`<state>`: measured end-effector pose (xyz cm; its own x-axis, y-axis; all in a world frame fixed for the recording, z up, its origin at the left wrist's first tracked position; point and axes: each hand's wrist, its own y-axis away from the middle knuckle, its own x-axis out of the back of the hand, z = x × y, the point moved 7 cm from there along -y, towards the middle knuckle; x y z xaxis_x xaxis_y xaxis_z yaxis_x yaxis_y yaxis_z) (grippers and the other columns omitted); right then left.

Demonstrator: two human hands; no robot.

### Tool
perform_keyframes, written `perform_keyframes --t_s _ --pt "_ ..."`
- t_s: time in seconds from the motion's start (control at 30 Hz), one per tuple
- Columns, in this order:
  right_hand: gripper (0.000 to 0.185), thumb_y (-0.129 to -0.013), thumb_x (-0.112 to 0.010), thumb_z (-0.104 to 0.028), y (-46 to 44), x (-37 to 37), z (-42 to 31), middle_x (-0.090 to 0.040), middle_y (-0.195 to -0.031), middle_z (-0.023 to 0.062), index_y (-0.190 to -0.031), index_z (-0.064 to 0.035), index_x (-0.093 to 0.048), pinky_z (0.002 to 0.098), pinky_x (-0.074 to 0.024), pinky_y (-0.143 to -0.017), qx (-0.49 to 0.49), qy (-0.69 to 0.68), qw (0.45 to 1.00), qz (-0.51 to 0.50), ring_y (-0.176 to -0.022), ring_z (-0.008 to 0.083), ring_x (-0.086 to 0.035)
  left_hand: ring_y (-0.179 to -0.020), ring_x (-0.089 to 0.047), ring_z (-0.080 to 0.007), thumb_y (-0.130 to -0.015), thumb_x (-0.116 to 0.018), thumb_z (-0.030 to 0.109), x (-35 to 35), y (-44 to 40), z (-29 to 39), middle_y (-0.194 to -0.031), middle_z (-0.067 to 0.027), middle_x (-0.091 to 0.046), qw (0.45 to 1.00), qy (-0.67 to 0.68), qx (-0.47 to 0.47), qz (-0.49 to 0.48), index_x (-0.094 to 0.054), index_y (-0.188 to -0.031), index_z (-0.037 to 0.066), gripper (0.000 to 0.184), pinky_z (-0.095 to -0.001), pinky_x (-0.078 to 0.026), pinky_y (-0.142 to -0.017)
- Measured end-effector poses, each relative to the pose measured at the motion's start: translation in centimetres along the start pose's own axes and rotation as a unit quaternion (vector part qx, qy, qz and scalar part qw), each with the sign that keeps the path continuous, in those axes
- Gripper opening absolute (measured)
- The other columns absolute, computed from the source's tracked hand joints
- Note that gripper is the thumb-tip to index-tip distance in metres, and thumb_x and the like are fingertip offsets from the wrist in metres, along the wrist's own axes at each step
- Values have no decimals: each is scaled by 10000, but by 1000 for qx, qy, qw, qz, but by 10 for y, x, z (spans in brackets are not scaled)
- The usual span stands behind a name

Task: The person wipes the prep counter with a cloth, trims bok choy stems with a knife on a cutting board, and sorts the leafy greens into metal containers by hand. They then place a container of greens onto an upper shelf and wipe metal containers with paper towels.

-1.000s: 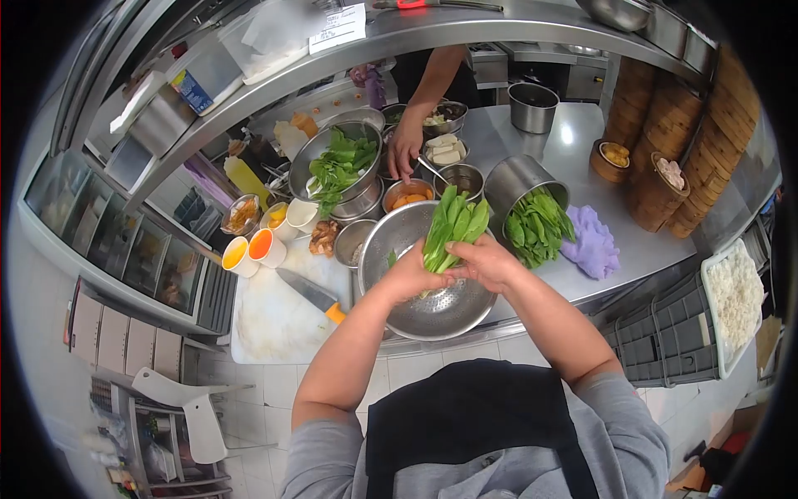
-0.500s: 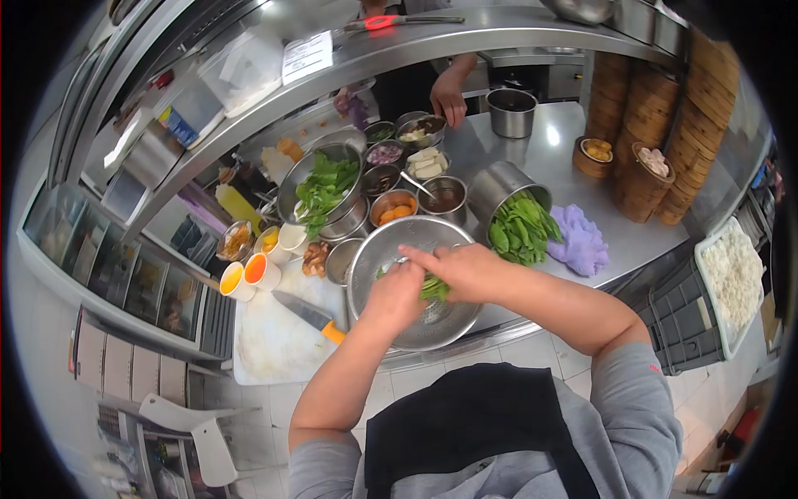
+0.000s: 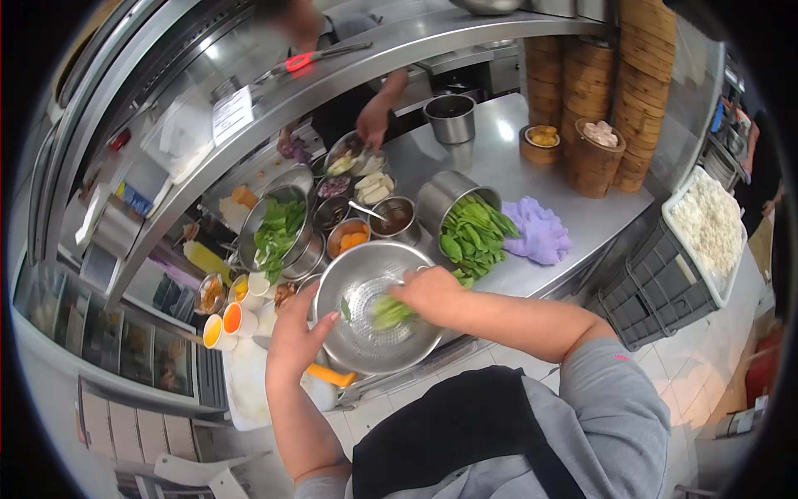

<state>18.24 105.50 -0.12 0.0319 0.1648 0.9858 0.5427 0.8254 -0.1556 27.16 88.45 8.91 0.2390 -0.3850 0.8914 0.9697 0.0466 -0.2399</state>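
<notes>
A perforated metal colander [image 3: 378, 353] is at the front of the counter. My left hand [image 3: 293, 333] grips its left rim, thumb over the inside and fingers along the outside. My right hand [image 3: 431, 295] is closed around a bunch of green leafy stalks [image 3: 391, 313], blurred by motion above the colander's holes. A loose green leaf [image 3: 345, 308] sticks to the inner wall. Just behind, a steel pot [image 3: 431, 200] lies tipped on its side, with leafy greens [image 3: 474, 237] spilling from its mouth. A knife with an orange handle [image 3: 332, 375] rests near my left wrist, its blade mostly hidden.
Left are a white cutting board [image 3: 249, 378] and paper cups [image 3: 241, 319] of orange liquid. A bowl of greens [image 3: 278, 229] and several ingredient tins stand behind. A purple cloth-like bundle [image 3: 536, 231] and bamboo steamers [image 3: 644, 91] are right. A co-worker's hand [image 3: 374, 125] reaches across the counter.
My hands have separated: the left has moved to the colander's left rim, while the right keeps the greens. My view has shifted. The co-worker now leans in and handles a bowl.
</notes>
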Motion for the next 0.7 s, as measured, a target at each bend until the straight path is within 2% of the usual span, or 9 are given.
perform_keyframes --t_s 0.07,0.1,0.23,0.33,0.37,0.53,0.6,0.67,0.7 --pt "371 -842 -556 -122 7 19 3 -636 -969 147 -1206 -173 -605 398 -552 -665 -19 -25 999 41 -832 296 -681 -1071 -592 -246 -839 -707 181 -15 -9 -3 -1224 -155 -605 987 137 73 -40 -515 -1325 33 542 -364 -463 -912" --pt "430 -838 -560 -121 10 21 6 -623 -949 143 -1259 -207 -575 393 -547 -638 -24 -46 997 63 -814 295 -676 -964 -611 -194 -861 -662 116 -21 -16 3 -1157 -124 -622 983 175 58 -17 -552 -1289 46 448 -312 -488 -828" --pt "538 -787 -622 -119 36 26 36 -609 -940 140 -1306 -233 -538 422 -536 -681 -71 -136 985 84 -832 312 -661 -901 -566 -123 -885 -627 62 -28 -48 31 -1071 -72 -616 985 168 40 19 -557 -1273 36 395 -273 -481 -822" --pt "620 -732 -684 -106 76 43 69 -613 -987 131 -1315 -240 -522 436 -529 -749 -131 -216 963 93 -898 331 -648 -869 -614 -189 -872 -597 44 -33 -71 59 -1018 -113 -613 988 142 -16 58 -613 -1134 38 263 -305 -512 -768" --pt "640 -727 -694 -100 93 48 87 -610 -1000 127 -1324 -243 -512 434 -530 -750 -156 -231 950 142 -907 330 -644 -871 -618 -198 -870 -587 39 -40 -76 73 -1007 -117 -615 986 154 -18 57 -621 -1105 44 237 -303 -509 -770" --pt "695 -709 -712 -54 143 51 167 -598 -999 128 -1341 -246 -494 435 -529 -739 -266 -198 913 238 -884 335 -635 -891 -645 -245 -861 -581 33 -116 -128 124 -1032 -110 -647 980 133 -142 -31 -654 -1137 100 293 -323 -510 -811" --pt "695 -711 -708 -44 145 40 196 -597 -980 127 -1342 -242 -495 433 -527 -714 -316 -122 915 219 -853 334 -640 -1051 -607 -306 -855 -540 27 -162 -144 151 -1170 -148 -619 974 72 -164 -137 -631 -1178 68 338 -370 -483 -920" --pt "681 -715 -703 -44 137 27 214 -596 -961 126 -1336 -235 -499 433 -524 -696 -317 -89 920 213 -829 331 -646 -1224 -492 -356 -842 -508 23 -200 -152 167 -1357 -175 -501 967 -40 -209 -144 -553 -1257 14 418 -411 -416 -1030" --pt "670 -715 -701 -47 132 22 222 -601 -966 127 -1329 -233 -506 431 -526 -698 -318 -83 920 215 -835 330 -647 -1224 -492 -356 -842 -508 23 -215 -160 170 -1357 -175 -501 967 -41 -206 -142 -553 -1257 14 418 -411 -416 -1030"
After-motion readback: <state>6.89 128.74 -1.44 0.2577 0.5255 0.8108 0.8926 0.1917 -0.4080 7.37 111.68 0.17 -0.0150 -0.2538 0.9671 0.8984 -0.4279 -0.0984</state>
